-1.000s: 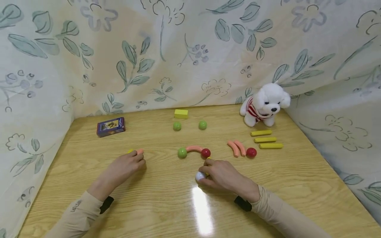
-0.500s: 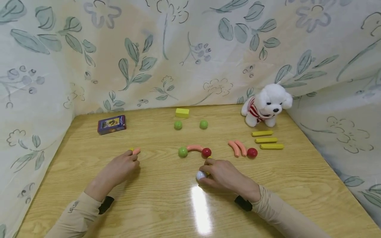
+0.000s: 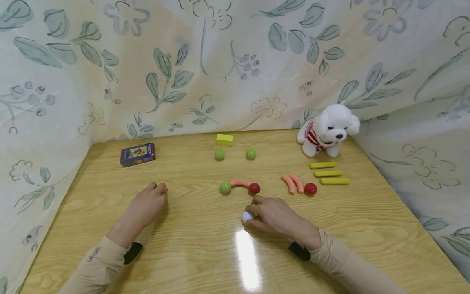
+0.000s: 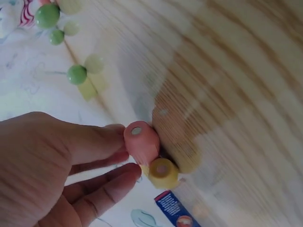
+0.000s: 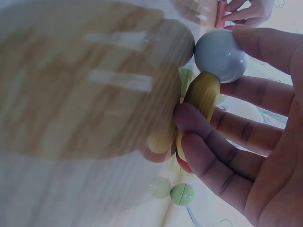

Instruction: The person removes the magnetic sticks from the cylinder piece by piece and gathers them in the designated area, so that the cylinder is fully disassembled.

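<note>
My left hand [image 3: 145, 205] pinches a pink curved magnetic stick [image 4: 143, 144] between thumb and fingers at the left of the table. A yellow magnetic stick [image 4: 164, 174] lies against it near the fingertips; both show round metal ends. My right hand [image 3: 276, 216] holds a white ball [image 5: 220, 55] by the thumb, with fingers curled round the yellow stick [image 5: 202, 97] that touches the ball. Just beyond that hand a red ball [image 3: 254, 188], a pink curved stick [image 3: 240, 183] and a green ball [image 3: 225, 188] stand joined in a row.
Two pink curved sticks [image 3: 292, 183], a red ball [image 3: 310, 188] and three yellow sticks [image 3: 327, 173] lie right. At the back are two green balls [image 3: 251, 154], a yellow block [image 3: 225, 140], a small blue box [image 3: 138, 154] and a white plush dog [image 3: 328, 130].
My left hand has shifted a little left and turned, so the pink stick is now mostly hidden in the head view. The right hand stays in place with the ball and yellow stick.
</note>
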`<action>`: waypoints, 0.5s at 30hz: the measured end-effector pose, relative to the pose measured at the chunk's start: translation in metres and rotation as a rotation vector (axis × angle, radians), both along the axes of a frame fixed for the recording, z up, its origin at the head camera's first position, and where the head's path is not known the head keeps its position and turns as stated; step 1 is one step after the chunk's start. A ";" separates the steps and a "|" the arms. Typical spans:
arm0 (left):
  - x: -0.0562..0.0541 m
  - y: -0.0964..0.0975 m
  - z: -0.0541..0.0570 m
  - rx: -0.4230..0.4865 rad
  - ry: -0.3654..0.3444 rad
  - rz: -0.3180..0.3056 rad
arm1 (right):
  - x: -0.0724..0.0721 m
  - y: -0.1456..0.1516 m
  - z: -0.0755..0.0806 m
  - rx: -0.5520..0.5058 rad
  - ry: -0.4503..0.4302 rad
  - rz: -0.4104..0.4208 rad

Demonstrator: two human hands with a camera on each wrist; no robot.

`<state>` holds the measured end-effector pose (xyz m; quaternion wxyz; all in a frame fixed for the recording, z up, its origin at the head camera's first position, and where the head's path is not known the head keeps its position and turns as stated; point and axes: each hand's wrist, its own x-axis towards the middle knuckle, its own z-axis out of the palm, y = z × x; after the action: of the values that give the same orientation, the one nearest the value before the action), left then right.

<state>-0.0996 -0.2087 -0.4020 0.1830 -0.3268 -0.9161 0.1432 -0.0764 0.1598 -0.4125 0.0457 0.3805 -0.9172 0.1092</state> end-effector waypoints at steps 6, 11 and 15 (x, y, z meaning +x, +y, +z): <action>0.000 -0.001 -0.001 0.028 0.022 0.022 | -0.001 -0.002 0.001 0.000 0.000 -0.016; 0.002 0.007 0.002 0.055 -0.064 0.030 | 0.000 -0.001 0.003 -0.006 -0.009 -0.031; 0.005 0.027 0.003 0.207 -0.155 -0.032 | -0.001 0.007 0.006 -0.037 -0.021 -0.057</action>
<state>-0.0948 -0.1813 -0.3985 0.1467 -0.3310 -0.9320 0.0191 -0.0772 0.1666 -0.4068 0.0460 0.3522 -0.9259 0.1286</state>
